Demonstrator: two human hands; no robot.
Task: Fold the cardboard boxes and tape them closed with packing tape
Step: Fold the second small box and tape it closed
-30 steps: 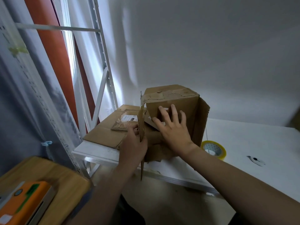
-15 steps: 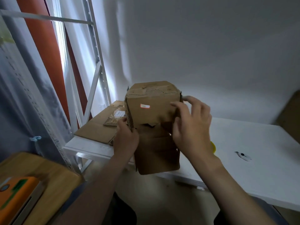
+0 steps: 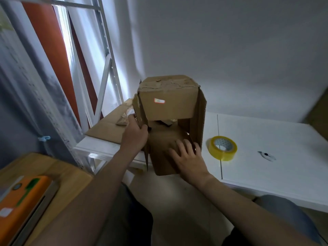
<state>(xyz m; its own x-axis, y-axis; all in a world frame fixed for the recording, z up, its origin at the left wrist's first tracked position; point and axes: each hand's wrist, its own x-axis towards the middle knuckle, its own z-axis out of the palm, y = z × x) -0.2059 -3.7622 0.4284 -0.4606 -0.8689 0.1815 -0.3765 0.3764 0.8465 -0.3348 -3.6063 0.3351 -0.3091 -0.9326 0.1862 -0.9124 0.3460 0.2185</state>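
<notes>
A brown cardboard box (image 3: 168, 107) lies on its side at the front edge of the white table (image 3: 266, 148), its open end facing me. The top flap hangs down with a small red-edged sticker on it. My left hand (image 3: 135, 134) grips the left side flap. My right hand (image 3: 188, 157) presses with spread fingers on the lower flap, which sticks out past the table edge. The right side flap stands open. A roll of yellow packing tape (image 3: 222, 148) lies flat on the table just right of the box.
A flattened cardboard box (image 3: 108, 128) lies on the table's left end, beside a white metal rack (image 3: 99, 77). A small dark-and-white object (image 3: 266, 155) lies further right on the table. An orange device (image 3: 19, 197) sits on a wooden surface at the lower left.
My right hand left the box's right side and came down onto the lower flap. The right side flap has swung open, and the tape roll shows again.
</notes>
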